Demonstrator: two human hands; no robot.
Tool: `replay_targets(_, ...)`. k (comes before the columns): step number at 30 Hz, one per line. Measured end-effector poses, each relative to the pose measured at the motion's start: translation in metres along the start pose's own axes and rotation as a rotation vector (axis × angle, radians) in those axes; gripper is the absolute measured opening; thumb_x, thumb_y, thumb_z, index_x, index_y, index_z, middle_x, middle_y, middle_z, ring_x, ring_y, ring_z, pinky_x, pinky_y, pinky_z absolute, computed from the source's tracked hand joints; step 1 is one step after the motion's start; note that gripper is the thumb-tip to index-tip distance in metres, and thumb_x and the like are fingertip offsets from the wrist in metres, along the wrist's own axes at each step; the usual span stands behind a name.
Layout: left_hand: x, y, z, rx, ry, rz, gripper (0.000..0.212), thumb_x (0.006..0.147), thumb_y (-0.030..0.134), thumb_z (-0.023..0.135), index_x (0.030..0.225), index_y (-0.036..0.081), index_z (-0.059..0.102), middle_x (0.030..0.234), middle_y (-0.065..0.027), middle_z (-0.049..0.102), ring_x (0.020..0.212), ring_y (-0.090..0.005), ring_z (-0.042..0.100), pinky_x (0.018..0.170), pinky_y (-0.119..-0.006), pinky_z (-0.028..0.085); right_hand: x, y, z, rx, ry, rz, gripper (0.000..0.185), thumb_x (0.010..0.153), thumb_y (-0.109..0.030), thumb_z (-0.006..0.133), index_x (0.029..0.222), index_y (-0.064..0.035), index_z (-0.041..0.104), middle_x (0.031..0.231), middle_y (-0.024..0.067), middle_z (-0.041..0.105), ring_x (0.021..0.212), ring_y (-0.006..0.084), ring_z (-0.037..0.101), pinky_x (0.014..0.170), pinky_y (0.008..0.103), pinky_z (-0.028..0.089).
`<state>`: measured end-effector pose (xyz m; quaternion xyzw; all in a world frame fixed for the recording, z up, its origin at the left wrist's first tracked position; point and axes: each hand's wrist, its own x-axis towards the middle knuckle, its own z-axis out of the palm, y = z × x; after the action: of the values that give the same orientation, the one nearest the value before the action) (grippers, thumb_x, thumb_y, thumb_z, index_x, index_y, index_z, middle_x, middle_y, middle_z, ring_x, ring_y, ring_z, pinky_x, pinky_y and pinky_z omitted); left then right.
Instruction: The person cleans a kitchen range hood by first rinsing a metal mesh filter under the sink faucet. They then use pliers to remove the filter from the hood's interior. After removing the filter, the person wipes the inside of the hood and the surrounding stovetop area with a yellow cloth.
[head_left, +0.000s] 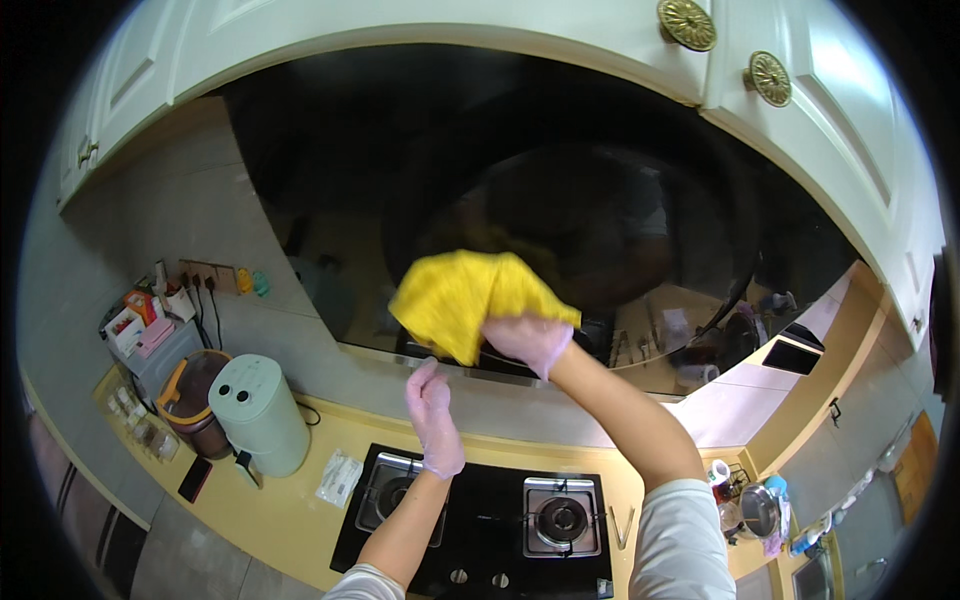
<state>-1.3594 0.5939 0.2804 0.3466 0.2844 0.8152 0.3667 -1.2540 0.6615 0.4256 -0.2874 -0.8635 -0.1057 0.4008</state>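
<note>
My right hand (527, 343), in a thin pinkish glove, grips a yellow cloth (457, 300) in front of the black glossy range hood (450, 150). The cloth is spread out and slightly blurred; whether it touches the panel is hard to tell. Lower and to the left, my left hand (435, 424), gloved the same way, is raised with nothing in it. It is near the hood's lower edge, above the left burner (394, 495) of a black gas cooktop (484, 525). The hood's dark surface reflects the cloth and parts of the kitchen.
White cabinets (450, 19) with brass knobs (688, 25) border the hood. A pale green air fryer (259, 412), a brown pot-like appliance (196, 397) and a phone (196, 479) occupy the left counter. Tongs (621, 527) lie right of the cooktop, near a metal pot (759, 510).
</note>
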Motion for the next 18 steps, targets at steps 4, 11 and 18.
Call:
replay_targets(4,0.000,0.010,0.010,-0.014,-0.035,0.080,0.039,0.094,0.021,0.052,0.129,0.003,0.045,0.122,-0.0065,0.049,0.111,-0.0147,0.046,0.100,-0.030,0.034,0.050,-0.050,-0.101,-0.852,0.446,-0.194,0.020,0.083,-0.027,0.059,0.101,-0.0189,0.064,0.094,0.0015,0.061,0.073,0.0201,0.062,0.061,0.0379,0.050)
replay_targets(11,-0.015,0.005,-0.004,0.013,-0.008,0.037,0.036,0.091,0.014,0.051,0.126,0.005,0.048,0.119,-0.0044,0.049,0.106,-0.0141,0.047,0.097,-0.031,0.038,-0.091,0.061,-0.083,-0.888,0.624,0.357,0.051,0.092,-0.033,0.046,0.139,-0.0131,0.045,0.135,0.0094,0.050,0.109,0.0357,0.051,0.100,0.0489,0.034)
replay_targets(18,-0.026,0.012,0.005,0.035,-0.059,0.044,0.038,0.090,0.013,0.052,0.128,0.006,0.047,0.121,-0.0041,0.049,0.110,-0.0142,0.046,0.099,-0.029,0.034,0.003,-0.005,-0.071,-0.402,0.410,-0.384,0.055,0.075,-0.030,0.076,0.122,-0.0072,0.057,0.112,0.0117,0.062,0.098,0.0332,0.062,0.084,0.0405,0.051)
